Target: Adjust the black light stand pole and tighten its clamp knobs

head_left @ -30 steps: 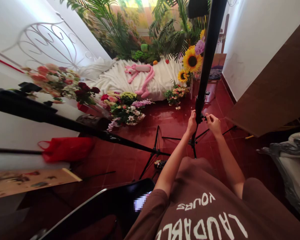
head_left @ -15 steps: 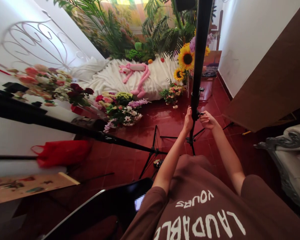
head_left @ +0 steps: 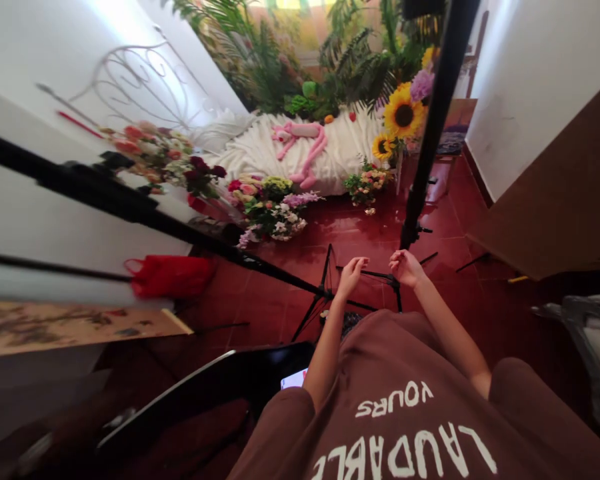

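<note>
A black light stand (head_left: 429,140) with a knob on its lower pole rises in front of me on the right, leaning a little in view. My left hand (head_left: 351,275) is left of the pole's lower part, apart from it, fingers stretched to the right and nothing in them. Just below the knob (head_left: 421,230), my right hand (head_left: 407,268) is loosely bent, its fingers partly curled. I see nothing held in it, and it appears clear of the pole. The stand's legs (head_left: 394,280) spread on the floor behind my hands.
A second black stand (head_left: 190,237) slants across the left. Flower bunches (head_left: 275,210), sunflowers (head_left: 403,113) and a pink plush toy (head_left: 305,143) on white cloth lie ahead. A red bag (head_left: 173,275) and a black chair-like object (head_left: 205,373) are left; a silver-trimmed armchair (head_left: 585,320) stands right.
Both hands have come off the stand's pole and knob and moved down toward me, my left hand also leftward. The view has turned, shifting the room to the right.
</note>
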### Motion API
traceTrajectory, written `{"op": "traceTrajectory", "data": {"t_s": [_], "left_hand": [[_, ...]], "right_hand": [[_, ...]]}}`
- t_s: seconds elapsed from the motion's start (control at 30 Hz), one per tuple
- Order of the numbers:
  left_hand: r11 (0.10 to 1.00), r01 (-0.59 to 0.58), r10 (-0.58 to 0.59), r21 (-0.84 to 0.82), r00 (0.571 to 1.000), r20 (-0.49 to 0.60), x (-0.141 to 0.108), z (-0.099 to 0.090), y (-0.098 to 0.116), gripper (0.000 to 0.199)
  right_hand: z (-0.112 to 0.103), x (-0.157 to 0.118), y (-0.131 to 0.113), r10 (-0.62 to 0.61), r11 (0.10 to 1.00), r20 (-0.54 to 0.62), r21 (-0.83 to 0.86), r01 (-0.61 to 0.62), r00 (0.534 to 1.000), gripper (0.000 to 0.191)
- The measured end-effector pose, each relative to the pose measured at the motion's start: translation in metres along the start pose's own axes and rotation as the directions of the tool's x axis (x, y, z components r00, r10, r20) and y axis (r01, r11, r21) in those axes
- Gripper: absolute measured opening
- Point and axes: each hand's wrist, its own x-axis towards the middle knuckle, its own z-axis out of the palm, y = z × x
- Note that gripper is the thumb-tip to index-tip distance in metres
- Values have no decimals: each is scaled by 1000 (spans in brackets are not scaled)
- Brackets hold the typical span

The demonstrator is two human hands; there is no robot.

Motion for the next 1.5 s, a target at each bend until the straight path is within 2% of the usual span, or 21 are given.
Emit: {"op": "traceTrajectory", "data": {"t_s": [0.07,0.13,0.17,0.23,0.33,0.4,0.43,0.5,0.63,0.77,0.87,0.97,1.07,1.13,1.2,1.3,1.4,1.5], "left_hand": [[1000,-1,3,10,986,-164,-14,-45,-7,44],[999,-49,53,19,927,-371,-27,-91,-1,44],[996,-86,91,33,874,-477,-33,-113,6,45],[984,-161,173,80,735,-656,-42,-153,23,45],[959,-228,265,166,530,-806,-48,-198,51,45],[945,-254,304,206,448,-841,-47,-218,67,46],[939,-268,316,214,432,-845,-45,-226,73,47],[929,-307,330,206,438,-837,-39,-236,84,50],[909,-364,370,201,489,-790,-20,-244,94,58],[913,-343,389,220,570,-724,1,-247,88,62],[917,-344,376,202,573,-728,11,-248,80,61],[915,-359,371,187,560,-741,14,-249,77,59],[911,-376,368,168,561,-741,13,-250,76,56],[909,-382,370,163,567,-736,12,-252,76,53],[911,-381,369,159,577,-729,11,-253,76,50],[912,-384,364,146,591,-720,9,-254,79,49],[911,-393,359,127,603,-713,7,-253,83,50],[924,-371,319,95,609,-726,5,-251,86,49]], "right_hand": [[7,8,12,19,999,-20,-46,-20,1000,17],[15,17,23,33,996,-21,-86,-35,999,16],[19,22,29,44,993,-18,-105,-46,999,16],[26,30,42,76,987,-10,-144,-77,997,16],[37,41,64,128,970,-9,-209,-127,992,16],[46,46,80,163,955,-4,-252,-158,987,15],[50,48,87,179,946,-1,-276,-172,984,15],[58,52,101,212,923,10,-331,-196,977,15],[72,60,121,227,885,62,-431,-179,972,14],[88,68,132,230,859,62,-482,-173,971,15],[108,73,143,280,848,48,-481,-224,959,17],[136,79,162,435,801,79,-488,-345,897,19],[170,84,188,608,739,162,-474,-480,777,19],[191,88,204,664,714,227,-472,-516,712,25],[208,92,218,676,711,269,-482,-512,686,33],[221,97,231,672,717,293,-489,-497,680,41],[220,101,231,676,713,317,-510,-481,665,43],[215,105,225,688,700,374,-566,-435,622,46]]}}
